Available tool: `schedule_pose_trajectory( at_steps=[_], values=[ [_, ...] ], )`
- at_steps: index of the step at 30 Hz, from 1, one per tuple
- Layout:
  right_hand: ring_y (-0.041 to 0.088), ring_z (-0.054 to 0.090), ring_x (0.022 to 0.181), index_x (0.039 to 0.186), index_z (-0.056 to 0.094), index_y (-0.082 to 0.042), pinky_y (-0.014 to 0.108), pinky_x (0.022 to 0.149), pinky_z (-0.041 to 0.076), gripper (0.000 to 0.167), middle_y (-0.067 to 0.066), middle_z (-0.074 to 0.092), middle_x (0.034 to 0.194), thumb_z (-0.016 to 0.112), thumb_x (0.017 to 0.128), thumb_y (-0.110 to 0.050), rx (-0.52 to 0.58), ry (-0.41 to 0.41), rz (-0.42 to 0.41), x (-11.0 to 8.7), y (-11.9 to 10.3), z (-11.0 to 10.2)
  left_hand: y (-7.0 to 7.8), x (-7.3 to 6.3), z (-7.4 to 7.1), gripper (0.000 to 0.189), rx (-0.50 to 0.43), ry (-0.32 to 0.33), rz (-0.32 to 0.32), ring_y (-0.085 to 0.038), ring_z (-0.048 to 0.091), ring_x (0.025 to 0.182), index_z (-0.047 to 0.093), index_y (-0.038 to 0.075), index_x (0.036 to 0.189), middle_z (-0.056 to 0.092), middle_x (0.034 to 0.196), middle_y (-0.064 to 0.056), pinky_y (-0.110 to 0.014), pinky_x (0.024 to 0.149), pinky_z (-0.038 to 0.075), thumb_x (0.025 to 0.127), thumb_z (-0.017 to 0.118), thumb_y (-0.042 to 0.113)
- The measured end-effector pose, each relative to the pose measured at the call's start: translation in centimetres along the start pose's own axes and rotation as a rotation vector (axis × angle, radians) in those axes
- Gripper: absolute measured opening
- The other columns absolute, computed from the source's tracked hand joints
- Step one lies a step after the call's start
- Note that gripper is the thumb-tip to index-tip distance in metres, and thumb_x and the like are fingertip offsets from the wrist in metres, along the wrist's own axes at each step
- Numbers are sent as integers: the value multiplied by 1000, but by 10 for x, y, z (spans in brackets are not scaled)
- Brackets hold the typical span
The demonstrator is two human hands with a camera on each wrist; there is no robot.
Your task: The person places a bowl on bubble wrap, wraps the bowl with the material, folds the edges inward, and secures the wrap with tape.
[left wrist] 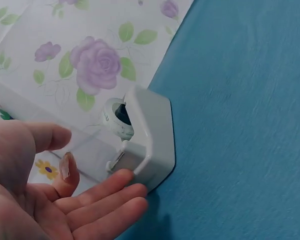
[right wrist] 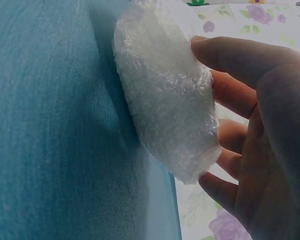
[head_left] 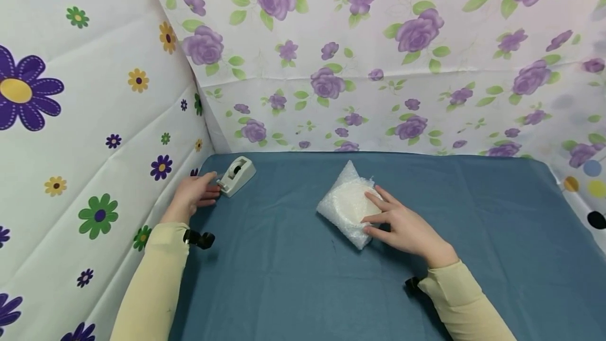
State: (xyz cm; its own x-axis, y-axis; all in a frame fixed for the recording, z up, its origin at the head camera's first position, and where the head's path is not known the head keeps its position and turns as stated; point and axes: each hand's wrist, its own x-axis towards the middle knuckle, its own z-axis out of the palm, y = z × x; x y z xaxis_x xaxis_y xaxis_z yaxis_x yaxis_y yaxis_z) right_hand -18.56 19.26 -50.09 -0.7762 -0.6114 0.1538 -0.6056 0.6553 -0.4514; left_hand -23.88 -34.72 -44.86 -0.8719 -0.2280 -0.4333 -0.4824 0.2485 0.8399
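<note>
My left hand (head_left: 194, 193) reaches to the white tape dispenser (head_left: 238, 175) at the far left of the table. In the left wrist view the longer fingers (left wrist: 107, 207) lie fairly straight, their tips at the dispenser's cutter end, while the thumb and the bent index finger stand apart. The tape roll (left wrist: 117, 119) shows inside the dispenser. My right hand (head_left: 402, 225) rests with spread fingers on a bubble-wrapped package (head_left: 347, 204), which has a round, pale thing inside. Thumb and fingertips touch its upper face in the right wrist view.
A blue cloth (head_left: 284, 288) covers the table. Behind it hangs a floral curtain (head_left: 303, 104), and a flower-printed sheet (head_left: 118, 172) runs close along the left arm. Small black devices (head_left: 201, 239) sit at both wrists.
</note>
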Motion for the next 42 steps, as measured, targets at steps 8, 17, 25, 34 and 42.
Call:
schedule_pose_trajectory(
  at_steps=[8, 17, 25, 34, 42],
  values=[
    [36, 16, 163, 127, 81, -23, 57, 109, 49, 37, 8, 34, 173, 71, 103, -50, 1, 1, -3, 0, 1, 0, -13, -2, 2, 76, -153, -3, -38, -22, 70, 122, 32, -3, 165, 66, 141, -17, -35, 100, 59, 111, 58, 43],
    [35, 15, 164, 127, 81, -23, 56, 109, 49, 38, 7, 34, 173, 70, 104, -50, 6, -3, 0, 0, 1, 2, -19, -4, 3, 78, -152, -10, -29, -20, 70, 122, 26, -4, 166, 47, 159, -26, -34, 106, 55, 112, 55, 43],
    [35, 15, 164, 127, 81, -23, 57, 111, 47, 38, 7, 33, 173, 70, 103, -50, 9, -5, 3, 0, 1, 2, -24, -2, -4, 51, -345, -96, -18, -16, 75, 111, 43, 1, 156, 69, 137, -15, -41, 112, 49, 112, 56, 23],
    [36, 15, 164, 127, 81, -23, 59, 113, 45, 37, 7, 33, 173, 71, 103, -49, 7, -1, 5, 0, 3, 1, -28, 3, -7, 12, -515, -175, -26, -16, 73, 114, 60, 16, 121, 76, 117, 0, -48, 122, 37, 112, 56, 23],
    [34, 14, 164, 128, 81, -23, 57, 112, 46, 39, 6, 32, 173, 70, 104, -51, 15, -6, 11, 0, 3, 1, -37, 8, -10, 48, -449, -196, -5, -11, 74, 109, 46, 10, 151, 74, 124, 1, -40, 112, 51, 110, 66, 27]
  ],
)
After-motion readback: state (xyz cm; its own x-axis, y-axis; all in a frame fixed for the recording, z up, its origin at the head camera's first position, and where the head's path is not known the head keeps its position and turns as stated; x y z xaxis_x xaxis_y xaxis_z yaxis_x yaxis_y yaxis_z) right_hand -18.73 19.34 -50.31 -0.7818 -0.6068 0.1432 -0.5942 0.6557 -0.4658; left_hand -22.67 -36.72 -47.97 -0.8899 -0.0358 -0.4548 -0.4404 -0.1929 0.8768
